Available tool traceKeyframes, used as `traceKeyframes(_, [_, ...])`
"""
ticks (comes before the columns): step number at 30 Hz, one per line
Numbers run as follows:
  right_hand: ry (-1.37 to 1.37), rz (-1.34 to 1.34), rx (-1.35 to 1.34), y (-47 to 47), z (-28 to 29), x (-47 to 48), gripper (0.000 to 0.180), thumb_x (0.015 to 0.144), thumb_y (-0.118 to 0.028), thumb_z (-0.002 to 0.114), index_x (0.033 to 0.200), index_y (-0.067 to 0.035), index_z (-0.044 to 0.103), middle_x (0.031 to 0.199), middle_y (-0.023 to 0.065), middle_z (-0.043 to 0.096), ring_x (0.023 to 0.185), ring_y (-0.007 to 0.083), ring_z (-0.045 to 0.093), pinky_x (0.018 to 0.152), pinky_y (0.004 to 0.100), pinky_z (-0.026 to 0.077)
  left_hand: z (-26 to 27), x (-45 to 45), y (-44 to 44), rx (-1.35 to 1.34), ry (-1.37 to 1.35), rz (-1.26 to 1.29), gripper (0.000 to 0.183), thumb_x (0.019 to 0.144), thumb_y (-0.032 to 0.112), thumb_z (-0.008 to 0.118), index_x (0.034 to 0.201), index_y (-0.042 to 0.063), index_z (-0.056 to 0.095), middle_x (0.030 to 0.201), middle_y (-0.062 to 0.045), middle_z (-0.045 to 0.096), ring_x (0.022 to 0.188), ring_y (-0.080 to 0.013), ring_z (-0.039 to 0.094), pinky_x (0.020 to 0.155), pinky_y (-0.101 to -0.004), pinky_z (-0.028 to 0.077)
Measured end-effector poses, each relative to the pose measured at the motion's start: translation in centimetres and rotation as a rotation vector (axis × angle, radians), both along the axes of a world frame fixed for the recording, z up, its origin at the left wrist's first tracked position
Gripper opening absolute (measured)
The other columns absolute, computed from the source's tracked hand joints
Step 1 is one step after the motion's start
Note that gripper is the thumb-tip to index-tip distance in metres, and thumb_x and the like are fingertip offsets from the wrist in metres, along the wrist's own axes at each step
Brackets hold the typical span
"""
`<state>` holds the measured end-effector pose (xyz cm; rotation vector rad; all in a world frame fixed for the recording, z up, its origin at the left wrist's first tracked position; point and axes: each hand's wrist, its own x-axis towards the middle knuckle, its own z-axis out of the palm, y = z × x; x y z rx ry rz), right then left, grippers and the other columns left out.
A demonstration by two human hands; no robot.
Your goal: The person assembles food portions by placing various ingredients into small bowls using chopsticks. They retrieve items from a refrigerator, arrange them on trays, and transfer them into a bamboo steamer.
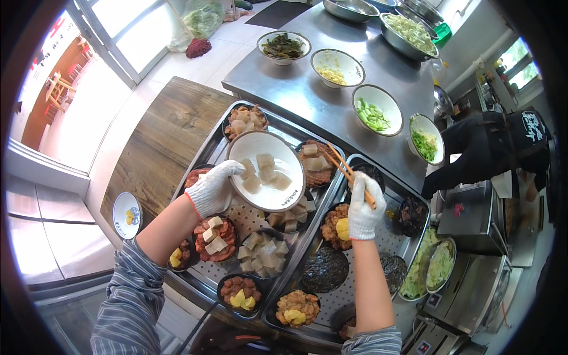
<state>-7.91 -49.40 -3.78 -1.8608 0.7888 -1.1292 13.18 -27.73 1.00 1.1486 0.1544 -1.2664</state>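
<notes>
My left hand (212, 188), in a white knit glove, grips the rim of a white bowl (250, 148). Several pale translucent cubes (266, 162) lie inside it. In my gloved right hand (366, 208) is a pair of wooden chopsticks (341, 161), its tips over a dark bowl of reddish meat (326, 176) topped with similar pieces. Beneath both hands are two perforated steel trays (253, 217) (337, 306) of small dark bowls. One bowl holds many translucent cubes (262, 254); another has reddish meat with whitish cubes (215, 235). Yellow pieces (342, 228) top browned meat below my right hand.
Beyond the trays, a steel table (306, 106) carries white bowls of chopped scallion (372, 115), minced garlic (333, 75) and dark greens (284, 46). A person in black (492, 142) stands at right. A small bowl (126, 213) sits at the wooden table's (164, 120) left edge.
</notes>
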Motion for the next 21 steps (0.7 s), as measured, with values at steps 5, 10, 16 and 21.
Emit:
traceKeyframes(5, [0.015,0.091,0.017,-1.4,1.1,3.1,0.017,0.089,-0.015,0.065,0.092,0.002,0.067,0.081,0.0104,0.066,0.070,0.0176,0.063,0.065,0.0284,0.049,-0.4,0.3,0.4,-0.008,0.002,-0.012,0.056,0.079,0.018,0.064,0.127,0.001,0.039,0.118,-0.015,0.052,0.096,-0.0251,0.064,0.080,-0.0404,0.060])
traceKeyframes(10, [0.181,0.092,-0.025,-0.2,2.9,2.9,0.016,0.085,-0.014,0.068,0.089,0.002,0.069,0.078,0.0131,0.068,0.068,0.0189,0.066,0.063,0.0288,0.050,0.0,0.0,0.7,-0.031,-0.020,0.029,0.056,0.080,0.019,0.063,0.127,0.000,0.039,0.116,-0.016,0.053,0.098,-0.0263,0.063,0.083,-0.0418,0.059])
traceKeyframes(16, [-0.065,0.286,0.250,2.7,7.1,0.0,0.014,0.090,-0.010,0.062,0.094,0.003,0.067,0.085,0.0105,0.068,0.076,0.0147,0.065,0.065,0.0267,0.054,-0.6,0.5,1.4,-0.083,0.041,0.026,0.046,0.079,0.016,0.065,0.119,0.002,0.046,0.109,-0.014,0.058,0.096,-0.0246,0.064,0.082,-0.0393,0.058])
traceKeyframes(21, [0.020,0.572,-0.211,3.8,7.9,0.8,0.017,0.079,-0.010,0.073,0.095,-0.002,0.070,0.090,0.0111,0.070,0.080,0.0220,0.068,0.071,0.0298,0.055,-0.3,0.5,0.3,-0.059,0.023,-0.017,0.046,0.080,0.019,0.065,0.119,0.003,0.046,0.112,-0.013,0.056,0.100,-0.0223,0.062,0.085,-0.0389,0.056])
